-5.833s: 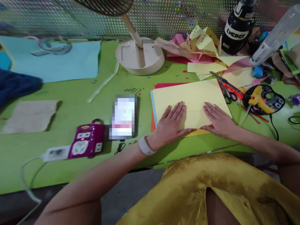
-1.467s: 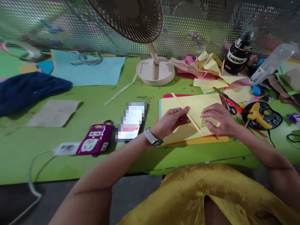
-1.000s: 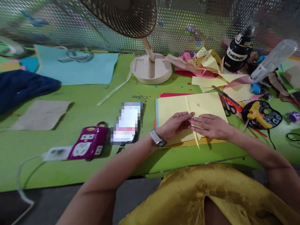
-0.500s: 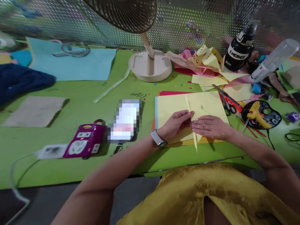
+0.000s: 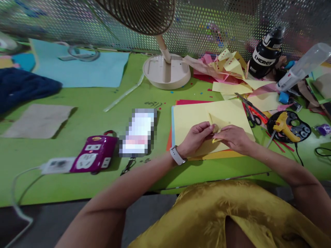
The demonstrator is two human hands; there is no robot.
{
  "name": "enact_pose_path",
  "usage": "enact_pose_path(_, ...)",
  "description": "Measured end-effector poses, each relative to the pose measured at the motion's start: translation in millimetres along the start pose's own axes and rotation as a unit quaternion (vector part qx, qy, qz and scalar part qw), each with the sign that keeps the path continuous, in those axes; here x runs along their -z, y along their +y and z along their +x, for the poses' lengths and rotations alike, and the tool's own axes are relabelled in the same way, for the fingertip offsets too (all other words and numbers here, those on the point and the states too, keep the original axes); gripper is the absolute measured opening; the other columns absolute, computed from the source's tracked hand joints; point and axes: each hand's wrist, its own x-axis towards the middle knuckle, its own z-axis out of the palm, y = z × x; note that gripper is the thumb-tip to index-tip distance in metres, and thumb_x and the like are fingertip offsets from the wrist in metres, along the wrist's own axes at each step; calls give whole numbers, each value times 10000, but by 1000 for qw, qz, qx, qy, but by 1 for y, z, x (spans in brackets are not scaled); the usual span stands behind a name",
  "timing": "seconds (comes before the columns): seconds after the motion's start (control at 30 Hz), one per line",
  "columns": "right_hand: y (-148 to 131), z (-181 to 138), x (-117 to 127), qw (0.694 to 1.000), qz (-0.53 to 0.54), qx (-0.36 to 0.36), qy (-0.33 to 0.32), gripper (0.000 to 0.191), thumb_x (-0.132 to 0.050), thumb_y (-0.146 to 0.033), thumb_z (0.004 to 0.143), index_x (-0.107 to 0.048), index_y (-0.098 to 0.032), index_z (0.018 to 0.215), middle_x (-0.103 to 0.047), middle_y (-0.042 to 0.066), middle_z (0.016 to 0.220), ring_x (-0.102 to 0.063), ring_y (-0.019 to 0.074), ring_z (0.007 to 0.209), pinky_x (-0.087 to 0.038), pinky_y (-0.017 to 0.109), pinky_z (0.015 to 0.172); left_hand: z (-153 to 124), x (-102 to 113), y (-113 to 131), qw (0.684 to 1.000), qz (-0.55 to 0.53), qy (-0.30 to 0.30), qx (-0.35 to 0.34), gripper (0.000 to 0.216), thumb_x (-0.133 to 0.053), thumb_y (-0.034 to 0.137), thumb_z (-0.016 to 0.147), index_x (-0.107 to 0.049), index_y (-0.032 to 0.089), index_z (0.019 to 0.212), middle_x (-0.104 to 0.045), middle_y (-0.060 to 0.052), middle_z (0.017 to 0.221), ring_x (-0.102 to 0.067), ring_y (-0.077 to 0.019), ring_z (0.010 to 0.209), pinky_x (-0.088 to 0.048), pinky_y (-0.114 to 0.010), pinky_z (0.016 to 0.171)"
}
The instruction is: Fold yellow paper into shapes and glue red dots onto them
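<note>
Between my two hands is a narrow piece of yellow paper (image 5: pixel 211 119), partly hidden by my fingers. My left hand (image 5: pixel 200 136), with a pale watch strap at the wrist, pinches it between thumb and fingers. On its right side, my right hand (image 5: pixel 232 137) has its fingers bent around the lower end of the paper. Both hands are over a yellow sheet (image 5: pixel 186 117) on top of a stack of coloured paper, whose blue, red and orange edges show.
Right of the stack lie scissors (image 5: pixel 254 120), an orange cutter (image 5: pixel 260 113) and a yellow glue gun (image 5: pixel 284 126) on a black holder. Paper scraps (image 5: pixel 227 65) and a black bottle (image 5: pixel 265 55) stand behind. A fan (image 5: pixel 167 74), phone (image 5: pixel 138 132) and purple power box (image 5: pixel 94 153) are leftward.
The yellow paper piece, which stuck out below my hands, now has its lower end up in my right fingers. My right hand has gone from flat to curled.
</note>
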Motion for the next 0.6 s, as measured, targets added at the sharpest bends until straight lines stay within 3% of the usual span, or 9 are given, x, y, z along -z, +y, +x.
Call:
enact_pose_path(0.1, -6, 2, 0, 996, 19, -84, -3, 268, -497, -337, 1030, -741, -259, 1109, -807, 32, 1003, -750, 188, 934, -559, 325, 878, -2, -1, -2, 999, 28, -6, -15, 365, -873, 497, 705, -704, 174, 732, -664, 22, 695, -592, -98, 636, -515, -228, 657)
enact_pose_path(0.33, -18, 4, 5, 971, 124, -196, 53, 227, -599, -369, 972, -629, -237, 1155, -769, 77, 1098, -762, 233, 966, -591, 352, 823, -3, 7, -14, 998, 12, -7, -58, 504, -746, 660, 768, -757, 173, 898, -755, -46, 866, -709, -192, 836, -569, -333, 844)
enact_pose_path(0.43, -21, 5, 7, 957, 149, -240, 62, 267, -635, -366, 940, -577, -260, 1178, -753, 73, 1131, -760, 258, 1003, -601, 383, 825, -5, 6, -14, 992, 75, -11, -96, 457, -809, 584, 743, -775, 174, 941, -776, -72, 937, -713, -203, 869, -569, -316, 825)
enact_pose_path(0.5, -22, 5, 7, 952, 150, -258, 72, 279, -639, -351, 928, -562, -263, 1181, -750, 73, 1141, -752, 272, 1039, -600, 394, 838, -5, 4, -13, 986, 125, -3, -114, 420, -844, 535, 722, -785, 172, 924, -778, -64, 895, -697, -180, 811, -562, -284, 768)
enact_pose_path(0.6, -21, 5, 7, 950, 142, -268, 71, 285, -629, -333, 922, -557, -263, 1188, -744, 74, 1159, -745, 277, 1058, -596, 388, 834, -4, 2, -12, 980, 162, 12, -114, 446, -813, 591, 729, -788, 161, 848, -754, -47, 780, -662, -151, 709, -554, -269, 699)
